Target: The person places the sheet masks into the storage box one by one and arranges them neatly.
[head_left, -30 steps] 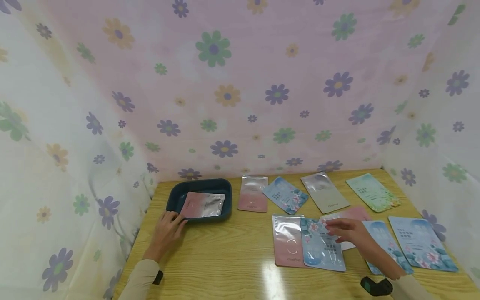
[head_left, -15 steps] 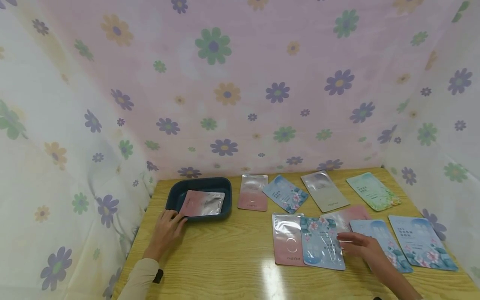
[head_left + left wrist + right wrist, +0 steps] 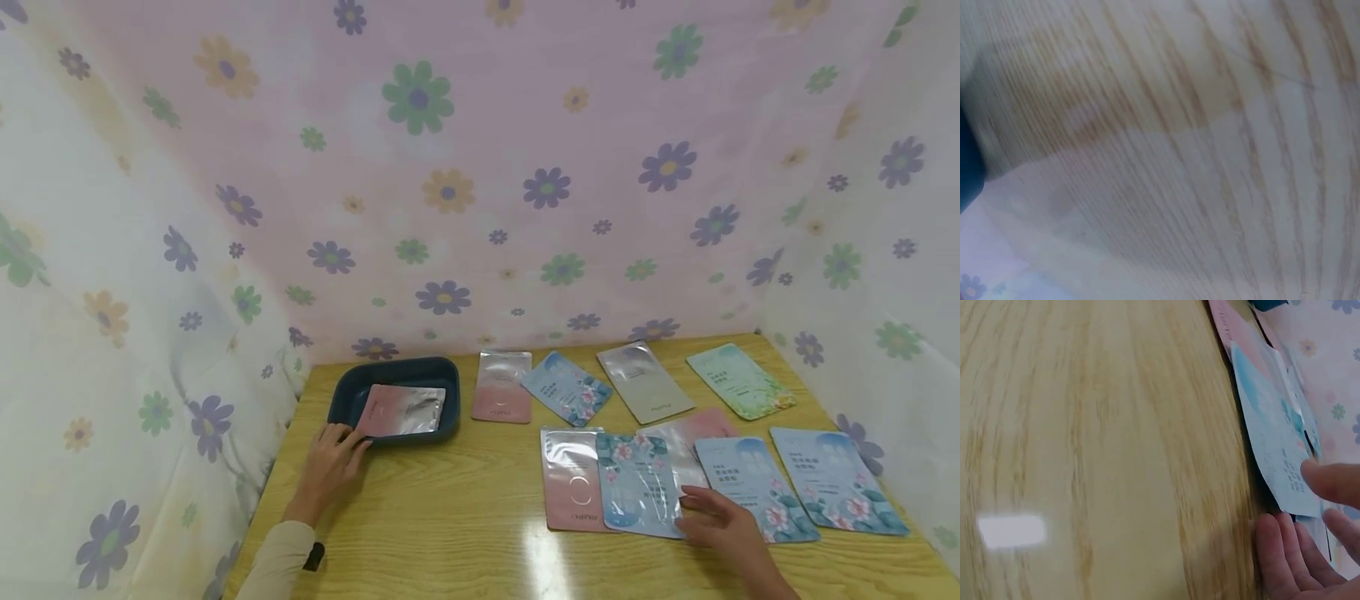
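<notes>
My left hand (image 3: 330, 467) grips the near left corner of a dark teal tray (image 3: 393, 369), in which a pink and silver sheet mask packet (image 3: 402, 410) lies. In the left wrist view only a bit of the tray (image 3: 969, 159) shows, not the hand. At the near right corner of a blue floral sheet mask packet (image 3: 637, 487) is my right hand (image 3: 723, 529). In the right wrist view, the thumb of the right hand (image 3: 1310, 550) is above that packet (image 3: 1272, 434) and the fingers are at its corner, with a gap between them. The blue packet overlaps a pink packet (image 3: 572, 479).
Behind lie a pink packet (image 3: 502, 387), a small blue one (image 3: 566, 390), a silver-beige one (image 3: 645, 383) and a green one (image 3: 738, 382). Two more blue packets (image 3: 753, 483) lie right of my right hand. Floral cloth (image 3: 480, 208) walls the wooden table (image 3: 435, 533).
My right hand has moved from over the blue packet's upper right part down to its near right corner. The left hand stays on the tray, and the packets lie as before.
</notes>
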Action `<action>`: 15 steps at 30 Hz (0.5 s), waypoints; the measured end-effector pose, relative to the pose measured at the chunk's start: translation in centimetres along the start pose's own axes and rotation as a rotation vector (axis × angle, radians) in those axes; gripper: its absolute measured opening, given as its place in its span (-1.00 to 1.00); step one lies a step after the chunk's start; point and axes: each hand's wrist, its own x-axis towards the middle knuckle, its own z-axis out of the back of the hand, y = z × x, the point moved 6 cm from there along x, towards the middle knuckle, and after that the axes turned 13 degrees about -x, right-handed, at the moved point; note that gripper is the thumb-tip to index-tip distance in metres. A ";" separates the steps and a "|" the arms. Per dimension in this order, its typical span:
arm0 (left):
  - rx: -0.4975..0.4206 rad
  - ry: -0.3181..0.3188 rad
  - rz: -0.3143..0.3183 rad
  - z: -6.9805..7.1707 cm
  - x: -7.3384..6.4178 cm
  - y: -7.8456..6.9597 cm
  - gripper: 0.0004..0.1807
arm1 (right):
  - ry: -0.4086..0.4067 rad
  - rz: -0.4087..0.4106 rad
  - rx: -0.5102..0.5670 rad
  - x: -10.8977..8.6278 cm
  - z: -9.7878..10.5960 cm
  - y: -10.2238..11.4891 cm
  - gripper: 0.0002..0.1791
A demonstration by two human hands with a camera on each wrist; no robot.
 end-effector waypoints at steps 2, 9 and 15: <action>-0.001 0.005 0.007 0.1 0.0 0.0 -0.72 | -0.035 0.015 -0.039 0.0 -0.3 0.1 -0.30; 0.015 0.053 0.048 0.0 0.1 0.1 -0.83 | -0.087 -0.020 -0.074 0.3 -0.9 -0.1 -0.42; 0.025 0.076 0.079 -0.1 -0.1 0.2 -0.82 | -0.094 -0.054 -0.028 0.3 -0.8 -0.5 -0.63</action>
